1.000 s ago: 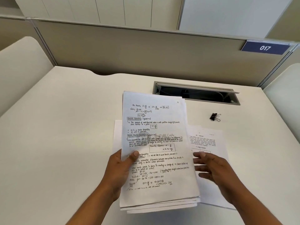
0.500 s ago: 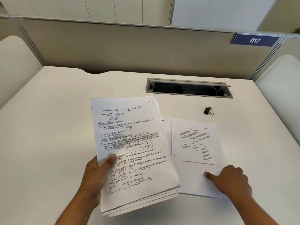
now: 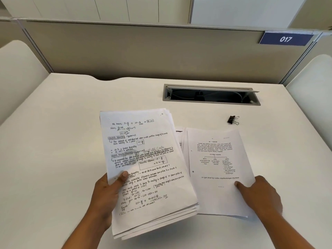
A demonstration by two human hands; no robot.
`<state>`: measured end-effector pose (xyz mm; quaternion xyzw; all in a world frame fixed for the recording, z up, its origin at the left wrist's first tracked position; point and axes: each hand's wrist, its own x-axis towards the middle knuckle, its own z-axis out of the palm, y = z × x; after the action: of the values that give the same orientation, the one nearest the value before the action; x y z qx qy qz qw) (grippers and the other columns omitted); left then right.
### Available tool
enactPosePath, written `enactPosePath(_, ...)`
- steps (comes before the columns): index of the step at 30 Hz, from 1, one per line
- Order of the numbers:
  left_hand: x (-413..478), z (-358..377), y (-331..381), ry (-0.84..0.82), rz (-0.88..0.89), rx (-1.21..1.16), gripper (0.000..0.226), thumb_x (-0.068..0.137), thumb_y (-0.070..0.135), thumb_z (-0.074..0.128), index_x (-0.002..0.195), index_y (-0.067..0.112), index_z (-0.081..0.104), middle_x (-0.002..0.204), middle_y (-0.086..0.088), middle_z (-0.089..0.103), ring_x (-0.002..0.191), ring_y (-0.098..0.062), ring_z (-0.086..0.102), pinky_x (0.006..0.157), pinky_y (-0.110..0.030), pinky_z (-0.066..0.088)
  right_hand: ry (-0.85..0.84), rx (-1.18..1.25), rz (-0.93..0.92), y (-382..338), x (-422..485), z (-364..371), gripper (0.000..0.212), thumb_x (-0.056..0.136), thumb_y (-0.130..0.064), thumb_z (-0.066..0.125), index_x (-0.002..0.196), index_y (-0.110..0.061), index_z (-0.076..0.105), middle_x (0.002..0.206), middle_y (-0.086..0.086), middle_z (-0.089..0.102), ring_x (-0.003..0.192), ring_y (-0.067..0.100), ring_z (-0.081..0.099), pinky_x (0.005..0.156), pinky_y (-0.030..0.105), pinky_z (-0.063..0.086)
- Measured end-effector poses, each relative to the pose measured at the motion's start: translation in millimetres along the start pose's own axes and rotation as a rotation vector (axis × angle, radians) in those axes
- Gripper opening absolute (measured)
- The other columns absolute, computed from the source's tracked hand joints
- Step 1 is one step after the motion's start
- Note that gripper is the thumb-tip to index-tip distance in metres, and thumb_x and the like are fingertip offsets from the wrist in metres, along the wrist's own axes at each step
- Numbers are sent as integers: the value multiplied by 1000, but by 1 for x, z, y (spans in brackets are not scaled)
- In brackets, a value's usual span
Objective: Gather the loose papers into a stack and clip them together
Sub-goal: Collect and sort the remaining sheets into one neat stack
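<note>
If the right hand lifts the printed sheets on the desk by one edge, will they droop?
Probably floppy: the printed sheets are few and thin, so lifted at one edge they should sag. Likely lighter than the left hand's stack. Unclipped, they may slide apart on the smooth desk.
</note>
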<state>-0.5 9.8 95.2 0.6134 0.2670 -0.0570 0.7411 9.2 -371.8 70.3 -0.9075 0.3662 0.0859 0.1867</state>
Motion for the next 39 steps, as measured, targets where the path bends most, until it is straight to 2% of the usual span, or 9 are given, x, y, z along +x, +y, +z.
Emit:
enactPosePath(3, 1, -4, 0, 21, 3, 13, 23, 92, 19, 69, 113, 10, 70, 97, -12, 81, 82, -32, 78, 67, -42, 63, -71, 166, -44, 6, 7, -4, 24, 92, -34, 59, 79, -14, 64, 84, 6, 70, 78, 32, 63, 73, 39, 52)
enactPosePath(8, 3, -6, 1, 38, 2, 9, 19, 92, 18, 68, 110, 13, 71, 99, -11, 81, 80, -29, 78, 71, -44, 62, -48, 507, -77, 8, 5, -19, 20, 96, -21, 58, 105, -11, 73, 92, 10, 70, 81, 30, 63, 69, 35, 47)
enactPosePath(12, 5, -6, 1, 52, -4, -3, 19, 93, 17, 68, 110, 12, 71, 94, -9, 81, 75, -26, 79, 64, -39, 63, -119, 842, 60, 6, 0, -39, 20, 96, -21, 60, 112, -14, 70, 103, 9, 73, 100, 35, 67, 91, 47, 52)
enactPosePath(16, 7, -5, 0, 43, -18, -22, 17, 94, 17, 67, 110, 14, 71, 95, -9, 81, 74, -25, 79, 61, -37, 63, -207, 1060, 88, -7, -14, -60, 13, 98, -20, 57, 101, -18, 69, 79, -6, 77, 86, 22, 66, 88, 41, 52)
enactPosePath(26, 5, 15, 2, 4, -39, -23, 22, 93, 16, 67, 114, 12, 69, 99, -13, 80, 87, -34, 78, 78, -48, 61, -330, 1108, -130, -47, -42, -46, 19, 97, -20, 57, 102, -13, 74, 100, 4, 79, 91, 24, 73, 84, 38, 55)
enactPosePath(31, -1, 27, 3, -44, -46, 0, 20, 93, 18, 68, 112, 12, 69, 96, -15, 80, 81, -34, 78, 60, -39, 62, -391, 1043, -211, -69, -60, -28, 20, 96, -23, 60, 100, -13, 76, 102, 5, 78, 101, 30, 72, 97, 53, 52)
enactPosePath(33, -3, 33, 3, -88, -41, 26, 22, 92, 21, 71, 112, 13, 71, 98, -13, 80, 85, -34, 78, 67, -43, 63, -402, 1029, -236, -75, -64, -24, 18, 95, -22, 61, 96, -15, 77, 98, 5, 79, 102, 33, 71, 96, 56, 52)
enactPosePath(35, -6, 38, 6, -128, -50, 46, 22, 84, 19, 79, 105, 15, 75, 99, -13, 80, 90, -35, 77, 81, -54, 61, -409, 1016, -250, -79, -69, -21, 17, 95, -22, 62, 93, -16, 78, 95, 5, 79, 100, 35, 71, 94, 56, 53)
enactPosePath(39, -6, 45, 9, -148, -85, 62, 18, 81, 2, 74, 90, 17, 78, 97, -15, 80, 88, -38, 76, 83, -57, 61, -431, 1061, -218, -80, -71, -17, 14, 89, -19, 69, 85, -6, 73, 90, 14, 77, 78, 30, 70, 81, 49, 56)
